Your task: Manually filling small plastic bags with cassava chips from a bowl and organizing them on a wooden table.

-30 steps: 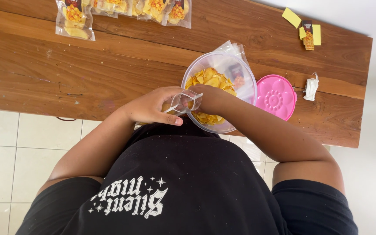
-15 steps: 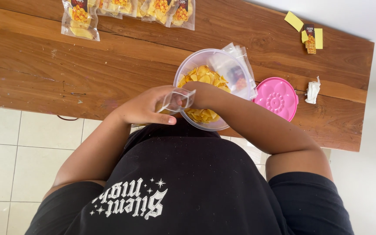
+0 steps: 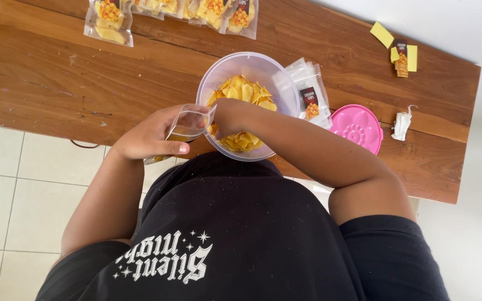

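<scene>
A clear plastic bowl [image 3: 263, 67] of yellow chips [image 3: 241, 92] stands on the brown wooden table [image 3: 57, 83], near its front edge. My left hand [image 3: 149, 136] holds a clear plastic pouch [image 3: 188, 125] with its mouth turned to the bowl; a few chips show inside. My right hand [image 3: 224, 114] reaches over the bowl's near rim to the pouch mouth, fingers closed, mostly hidden behind the pouch.
Several filled chip pouches [image 3: 110, 22] lie along the table's far edge. A stack of unfilled pouches [image 3: 311, 92] sits right of the bowl, beside a pink lid [image 3: 358, 128] and a crumpled tissue [image 3: 401, 120]. Yellow labels [image 3: 400, 53] lie at the far right. Pale floor tiles [image 3: 18, 178] below.
The bowl and both hands have shifted left in view. The pouch has moved further off the bowl's rim to the left, and the stack of unfilled pouches now shows beside the bowl.
</scene>
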